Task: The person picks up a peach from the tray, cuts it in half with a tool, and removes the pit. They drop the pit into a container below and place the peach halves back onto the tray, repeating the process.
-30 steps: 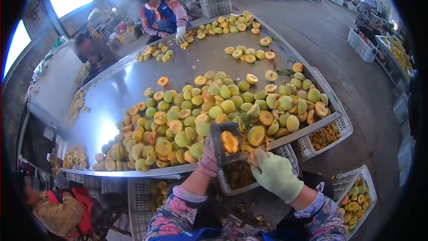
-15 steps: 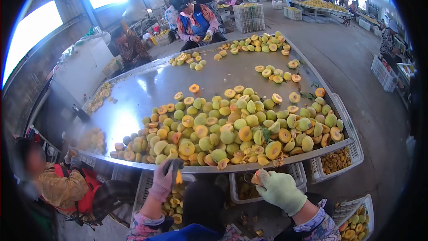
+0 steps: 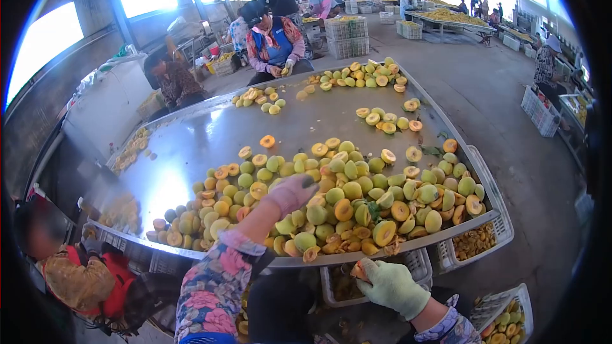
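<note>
My left hand (image 3: pixel 292 195), in a pink glove with dark fingertips, reaches over the pile of yellow-green apricots (image 3: pixel 352 189) on the metal table. Its fingers look stretched forward, and I see nothing held in them. Many fruits are halved, showing orange flesh and pit hollows. My right hand (image 3: pixel 396 288), in a pale green glove, is closed just in front of the table's near edge. An orange-red piece of apricot (image 3: pixel 361 271) sticks out between its thumb and fingers; the rest is hidden by the glove.
The metal table (image 3: pixel 210 130) has a raised rim. Below its near edge stands a crate (image 3: pixel 421 266), with another crate (image 3: pixel 507 216) at its right corner and a fruit crate (image 3: pixel 526 299) at lower right. Co-workers sit at the far side (image 3: pixel 277 44) and at left (image 3: pixel 89 280).
My left hand has moved from before the table edge forward onto the pile; the yellow-orange piece at its fingers no longer shows. My right hand stays low, still holding its piece.
</note>
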`<state>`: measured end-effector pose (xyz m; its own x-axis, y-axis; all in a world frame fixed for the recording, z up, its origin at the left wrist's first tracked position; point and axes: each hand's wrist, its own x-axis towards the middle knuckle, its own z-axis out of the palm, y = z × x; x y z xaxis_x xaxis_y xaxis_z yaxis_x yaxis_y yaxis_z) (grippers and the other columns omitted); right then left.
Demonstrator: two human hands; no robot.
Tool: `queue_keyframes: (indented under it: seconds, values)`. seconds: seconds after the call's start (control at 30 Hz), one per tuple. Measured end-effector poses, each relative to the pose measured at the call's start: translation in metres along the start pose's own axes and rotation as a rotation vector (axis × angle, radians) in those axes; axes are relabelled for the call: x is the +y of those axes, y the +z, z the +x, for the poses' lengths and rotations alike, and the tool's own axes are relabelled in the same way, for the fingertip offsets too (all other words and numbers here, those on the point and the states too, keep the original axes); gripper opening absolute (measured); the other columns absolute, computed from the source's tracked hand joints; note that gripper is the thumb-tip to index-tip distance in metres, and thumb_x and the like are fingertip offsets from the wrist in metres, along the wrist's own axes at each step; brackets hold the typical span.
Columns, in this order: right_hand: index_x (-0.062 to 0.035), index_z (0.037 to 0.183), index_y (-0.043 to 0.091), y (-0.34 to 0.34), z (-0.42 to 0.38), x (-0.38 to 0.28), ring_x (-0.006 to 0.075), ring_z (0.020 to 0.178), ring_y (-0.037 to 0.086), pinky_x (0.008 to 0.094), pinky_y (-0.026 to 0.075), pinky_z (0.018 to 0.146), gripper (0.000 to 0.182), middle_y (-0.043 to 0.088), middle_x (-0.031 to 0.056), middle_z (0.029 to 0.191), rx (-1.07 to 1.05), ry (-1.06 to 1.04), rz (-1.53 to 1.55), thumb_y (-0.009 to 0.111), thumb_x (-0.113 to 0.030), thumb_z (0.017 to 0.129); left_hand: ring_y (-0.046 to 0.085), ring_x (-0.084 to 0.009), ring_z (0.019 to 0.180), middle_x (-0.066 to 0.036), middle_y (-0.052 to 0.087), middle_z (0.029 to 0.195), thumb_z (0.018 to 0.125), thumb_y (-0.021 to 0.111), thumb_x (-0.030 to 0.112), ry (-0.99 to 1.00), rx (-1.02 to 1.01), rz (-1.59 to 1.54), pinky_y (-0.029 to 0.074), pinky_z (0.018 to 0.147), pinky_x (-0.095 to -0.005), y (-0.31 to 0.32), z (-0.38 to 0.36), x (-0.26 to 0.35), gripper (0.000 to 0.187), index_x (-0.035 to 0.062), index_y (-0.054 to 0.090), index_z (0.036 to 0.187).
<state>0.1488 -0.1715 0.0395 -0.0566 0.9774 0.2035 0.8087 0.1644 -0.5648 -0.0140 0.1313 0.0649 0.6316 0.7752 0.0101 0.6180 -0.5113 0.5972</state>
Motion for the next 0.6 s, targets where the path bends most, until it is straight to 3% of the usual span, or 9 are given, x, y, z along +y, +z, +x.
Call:
queue_keyframes:
  seconds: [0.07,0.1,0.17,0.33,0.43,0.5,0.53,0.6]
  values:
    - [-0.0064,0.113,0.060,-0.006,0.003,0.000,0.0344,0.075,0.069,0.0420,0.055,0.063,0.037,0.069,0.0130,0.086,-0.111,0.131,-0.010,0.070,-0.027,0.083,0.064,-0.0329,0.110,-0.019,0.068,0.119,0.085,0.067,0.051,-0.193,-0.105,0.333,0.050,0.095,-0.0398,0.015,0.040,0.009,0.062,0.0022,0.064,0.123]
    - [-0.0064,0.113,0.060,-0.009,0.004,0.000,0.0344,0.075,0.069,0.0420,0.055,0.063,0.037,0.069,0.0130,0.086,-0.110,0.133,-0.013,0.070,-0.027,0.083,0.064,-0.0329,0.110,-0.019,0.068,0.119,0.085,0.067,0.051,-0.191,-0.105,0.331,0.050,0.095,-0.0398,0.024,0.058,0.000,0.062,0.0022,0.064,0.123]
    - [-0.0067,0.113,0.060,-0.014,0.004,-0.002,0.0352,0.076,0.069,0.0424,0.055,0.064,0.037,0.069,0.0135,0.086,-0.067,0.097,0.008,0.069,-0.027,0.083,0.062,-0.0349,0.114,-0.022,0.065,0.124,0.078,0.066,0.063,-0.204,-0.357,0.363,0.049,0.098,-0.0414,0.039,0.088,-0.010,0.079,-0.0011,0.062,0.124]
    - [-0.0070,0.113,0.060,-0.022,0.004,-0.004,0.0351,0.076,0.069,0.0425,0.056,0.065,0.038,0.069,0.0137,0.087,-0.095,0.129,0.076,0.069,-0.026,0.082,0.064,-0.0347,0.112,-0.024,0.066,0.119,0.075,0.071,0.061,-0.286,-0.504,0.422,0.050,0.096,-0.0410,0.064,0.118,-0.046,0.082,-0.0044,0.061,0.124]
    - [-0.0074,0.111,0.061,-0.020,0.003,-0.003,0.0348,0.076,0.069,0.0422,0.056,0.065,0.035,0.069,0.0129,0.085,-0.056,0.118,0.077,0.070,-0.024,0.082,0.067,-0.0296,0.105,-0.020,0.070,0.111,0.075,0.074,0.057,-0.213,-0.334,0.454,0.053,0.090,-0.0374,0.055,0.109,-0.046,0.079,-0.0042,0.062,0.122]
    - [-0.0077,0.109,0.061,-0.016,0.001,-0.002,0.0347,0.076,0.069,0.0420,0.056,0.065,0.033,0.068,0.0124,0.083,-0.036,0.114,0.071,0.070,-0.024,0.081,0.067,-0.0221,0.097,-0.013,0.070,0.108,0.077,0.074,0.052,-0.169,-0.233,0.105,0.054,0.084,-0.0326,0.033,0.087,-0.037,0.075,-0.0033,0.060,0.124]
    - [-0.0079,0.107,0.061,-0.016,0.000,-0.001,0.0345,0.076,0.069,0.0421,0.056,0.066,0.031,0.068,0.0123,0.083,-0.035,0.137,0.097,0.070,-0.024,0.082,0.065,-0.0161,0.092,-0.008,0.069,0.108,0.084,0.070,0.048,-0.216,-0.190,-0.121,0.054,0.081,-0.0305,0.028,0.081,-0.047,0.066,-0.0001,0.058,0.128]
    - [-0.0082,0.105,0.061,-0.016,0.000,-0.001,0.0343,0.077,0.069,0.0422,0.055,0.066,0.029,0.068,0.0121,0.082,-0.021,0.145,0.126,0.071,-0.025,0.083,0.067,-0.0183,0.092,-0.008,0.069,0.111,0.093,0.062,0.043,-0.231,-0.239,-0.557,0.055,0.080,-0.0340,-0.011,0.037,-0.015,0.054,0.0037,0.058,0.130]
